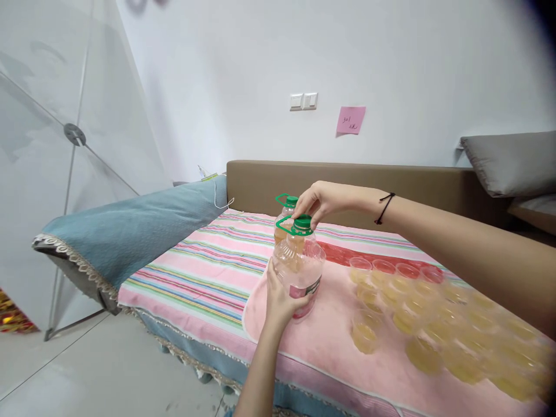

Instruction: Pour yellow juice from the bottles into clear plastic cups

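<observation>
A large clear plastic bottle (pixel 299 263) with a green cap (pixel 303 222) and a green carry handle stands upright on a pink mat (pixel 321 341). Around its lower body, by the label, my left hand (pixel 282 295) is wrapped. From above, my right hand (pixel 319 202) has its fingers closed on the green cap; a dark cord bracelet circles that wrist. Little or no liquid shows in this bottle. Just behind it stands a second bottle (pixel 282 236), also green-capped, with yellowish liquid inside, partly hidden by the first.
Many clear plastic cups of yellow liquid (pixel 364 336) crowd the mat on the right, under my right forearm. Striped cloth (pixel 191 278) covers the sofa seat. A blue-covered armrest (pixel 139 217) is at left, a brown backrest (pixel 260 179) behind, and a grey cushion (pixel 512 162) far right.
</observation>
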